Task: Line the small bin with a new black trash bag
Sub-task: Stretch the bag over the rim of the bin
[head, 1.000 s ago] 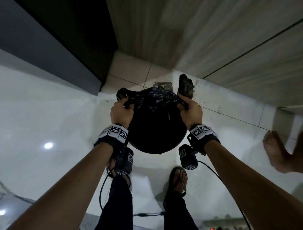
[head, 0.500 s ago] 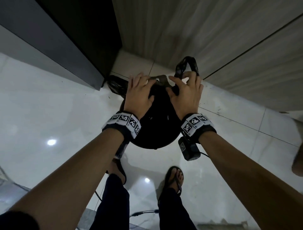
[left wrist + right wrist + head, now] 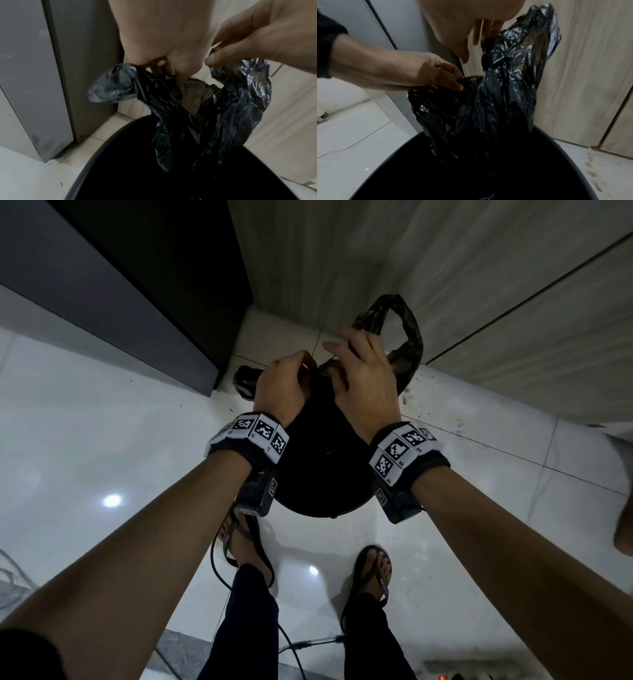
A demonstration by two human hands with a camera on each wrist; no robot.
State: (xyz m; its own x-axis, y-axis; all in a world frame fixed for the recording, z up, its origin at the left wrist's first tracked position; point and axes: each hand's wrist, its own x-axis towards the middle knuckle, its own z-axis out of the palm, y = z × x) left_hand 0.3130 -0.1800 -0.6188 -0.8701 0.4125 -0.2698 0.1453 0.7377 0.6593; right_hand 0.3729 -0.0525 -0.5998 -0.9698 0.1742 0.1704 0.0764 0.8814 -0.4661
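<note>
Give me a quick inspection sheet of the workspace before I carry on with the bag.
Surface: glossy white tile floor, dark specks and stains near the wall.
Job's things: round black bin on the floor in the corner; black trash bag hangs bunched into its mouth, handle loops still up, not spread over the rim.
Clutter: power strip with a red light at the lower edge.
Hands: left hand pinches one handle loop; right hand holds the other.
Cables: black cable runs from the left wrist camera down past the sandalled feet.
Surroundings: wood-grain wall behind, grey cabinet to the left.
</note>
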